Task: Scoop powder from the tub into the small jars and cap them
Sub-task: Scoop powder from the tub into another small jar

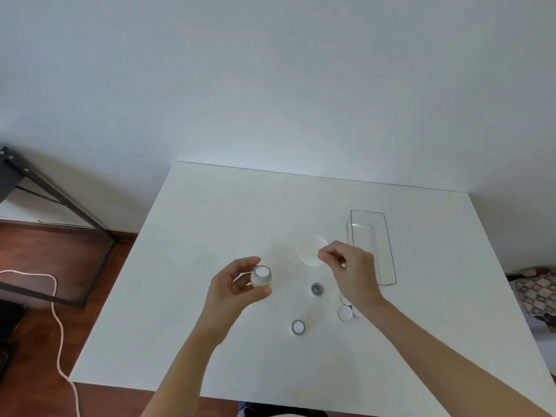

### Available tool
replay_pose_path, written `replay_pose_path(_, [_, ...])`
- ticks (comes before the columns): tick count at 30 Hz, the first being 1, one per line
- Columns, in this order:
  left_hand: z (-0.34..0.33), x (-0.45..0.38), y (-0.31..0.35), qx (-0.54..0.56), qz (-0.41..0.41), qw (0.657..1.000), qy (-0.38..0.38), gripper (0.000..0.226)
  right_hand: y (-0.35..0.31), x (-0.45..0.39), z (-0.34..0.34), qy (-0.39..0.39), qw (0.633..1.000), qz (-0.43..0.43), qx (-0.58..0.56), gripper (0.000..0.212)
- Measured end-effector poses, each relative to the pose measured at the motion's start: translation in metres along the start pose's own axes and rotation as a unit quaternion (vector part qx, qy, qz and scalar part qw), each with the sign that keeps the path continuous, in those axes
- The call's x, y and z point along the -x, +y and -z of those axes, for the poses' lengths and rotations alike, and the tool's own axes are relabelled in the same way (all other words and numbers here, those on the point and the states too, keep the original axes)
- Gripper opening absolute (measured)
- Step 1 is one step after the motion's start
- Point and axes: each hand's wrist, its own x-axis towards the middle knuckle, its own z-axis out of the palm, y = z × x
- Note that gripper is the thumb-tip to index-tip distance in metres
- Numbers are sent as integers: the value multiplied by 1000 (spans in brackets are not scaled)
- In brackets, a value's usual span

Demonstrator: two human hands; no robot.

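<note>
White powder is filling the small jar (261, 277) that the left hand (233, 293) is holding just above the white table (210, 236), its thumb and fingers curling round the glass from both sides, the open mouth facing up. The right hand (353, 266) is hovering over the near edge of the round white tub (310, 251), with its fingertips pinching together; something thin may be sitting between them, but it is too small and blurred to tell what. The tub is standing near the middle of the table, just left of a clear rectangular tray (388, 251) with a dark rim, which is lying lengthwise toward the far edge. Between the two hands, a second small jar (316, 289) is standing open on the table, its inside looking dark. Nearer the person, a third jar (298, 327) is standing open with white showing inside. White caps (344, 313) are lying in a small cluster under the right wrist, partly hidden by it, so their number is unclear. Off the table to the left, a pale cord (57, 326) is trailing across the brown wooden floor (36, 251) beside a dark metal frame (60, 194).
</note>
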Motion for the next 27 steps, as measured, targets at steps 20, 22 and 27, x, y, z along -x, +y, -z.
replay_pose_path(20, [-51,-62,-117,-350,41,934,-68,61,46,90,91,225,841,-353,-342,10])
replay_pose_path(22, [-50,-63,-121,-362,31,929,-65,61,46,91,91,226,836,-356,-350,9])
replay_pose_path(27, [-49,-60,-127,-403,-12,913,-59,63,45,91,89,223,830,-357,-365,6])
